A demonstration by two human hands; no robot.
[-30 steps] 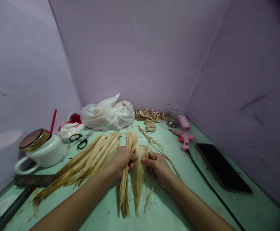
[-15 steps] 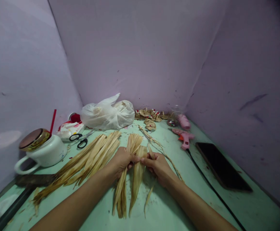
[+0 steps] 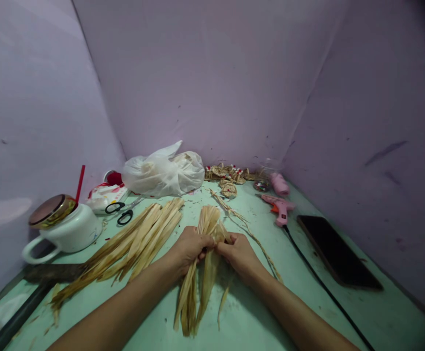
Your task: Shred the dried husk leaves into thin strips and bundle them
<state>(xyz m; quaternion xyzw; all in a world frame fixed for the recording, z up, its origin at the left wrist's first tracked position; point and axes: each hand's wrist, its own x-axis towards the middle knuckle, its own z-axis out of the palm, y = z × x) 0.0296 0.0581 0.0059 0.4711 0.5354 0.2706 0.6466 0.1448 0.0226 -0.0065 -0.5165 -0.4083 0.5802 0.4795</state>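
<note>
My left hand (image 3: pixel 191 247) is closed around a small bundle of dry, straw-coloured husk strips (image 3: pixel 186 307), whose ends hang toward the front edge. Right beside it, my right hand (image 3: pixel 239 254) pinches a wider husk strip (image 3: pixel 208 278) near its upper part. A thin strip (image 3: pixel 224 302) dangles below the right hand. To the left lies a fanned pile of husk strips (image 3: pixel 139 239). A braided husk cord (image 3: pixel 258 241) runs along the table behind my right hand. The fingertips partly hide where the strips are gripped.
A hammer (image 3: pixel 53 274), a white mug (image 3: pixel 75 229) with a lid, and black-handled scissors (image 3: pixel 125 217) are at left. A plastic bag (image 3: pixel 164 173) and woven ornaments (image 3: pixel 229 189) stand at the back. A pink glue gun (image 3: pixel 280 208) and a phone (image 3: pixel 338 253) are at right.
The held bundle has shifted slightly right. The wide strip's upper end, upright before, is now bunched and folded between my hands, which have come closer together.
</note>
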